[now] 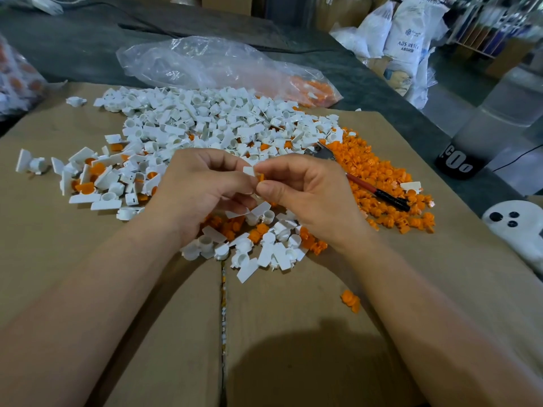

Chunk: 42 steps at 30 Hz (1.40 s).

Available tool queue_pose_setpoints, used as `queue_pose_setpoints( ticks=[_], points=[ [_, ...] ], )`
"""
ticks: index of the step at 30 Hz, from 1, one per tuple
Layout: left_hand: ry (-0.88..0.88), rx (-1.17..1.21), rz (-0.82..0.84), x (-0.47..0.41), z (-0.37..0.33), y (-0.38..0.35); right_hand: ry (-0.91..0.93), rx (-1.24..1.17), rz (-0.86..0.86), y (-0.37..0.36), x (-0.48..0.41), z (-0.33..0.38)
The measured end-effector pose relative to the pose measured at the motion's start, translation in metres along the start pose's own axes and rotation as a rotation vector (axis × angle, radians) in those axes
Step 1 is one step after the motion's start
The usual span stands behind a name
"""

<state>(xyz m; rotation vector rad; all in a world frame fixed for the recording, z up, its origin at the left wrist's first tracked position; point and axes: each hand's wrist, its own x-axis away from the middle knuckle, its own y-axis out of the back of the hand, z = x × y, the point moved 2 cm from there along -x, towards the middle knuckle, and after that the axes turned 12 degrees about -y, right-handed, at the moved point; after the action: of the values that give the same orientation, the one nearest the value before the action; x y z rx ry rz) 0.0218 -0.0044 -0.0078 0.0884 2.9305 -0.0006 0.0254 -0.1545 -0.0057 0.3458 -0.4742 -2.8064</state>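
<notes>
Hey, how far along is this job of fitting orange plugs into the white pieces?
Early, it seems. Done: a few fitted pieces, white with orange inside, lie beside the left hand. In hand: the left hand and right hand pinch one white piece and one orange plug together. Left: the big white heap and the orange heap, all loose.
</notes>
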Motion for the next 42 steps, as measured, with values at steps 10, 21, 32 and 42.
queue_pose_setpoints(
  ticks=[10, 21, 32, 42],
  points=[
    [0.107, 0.149, 0.015, 0.0000, -0.0029, 0.0010, -0.030, -0.001, 0.032, -0.0016, -0.0006, -0.0013],
    [0.083, 0.106, 0.040, 0.0008, -0.0028, -0.0006, 0.026, -0.059, -0.024, 0.0003, 0.0012, -0.0025],
    [0.003, 0.083, 0.026, 0.0025, -0.0064, 0.0001, -0.016, -0.064, -0.021, 0.0032, -0.0005, 0.0012],
    [0.006, 0.076, 0.040, 0.0031, -0.0065, -0.0007, 0.032, -0.103, -0.010, 0.0038, 0.0005, -0.0001]
  ],
)
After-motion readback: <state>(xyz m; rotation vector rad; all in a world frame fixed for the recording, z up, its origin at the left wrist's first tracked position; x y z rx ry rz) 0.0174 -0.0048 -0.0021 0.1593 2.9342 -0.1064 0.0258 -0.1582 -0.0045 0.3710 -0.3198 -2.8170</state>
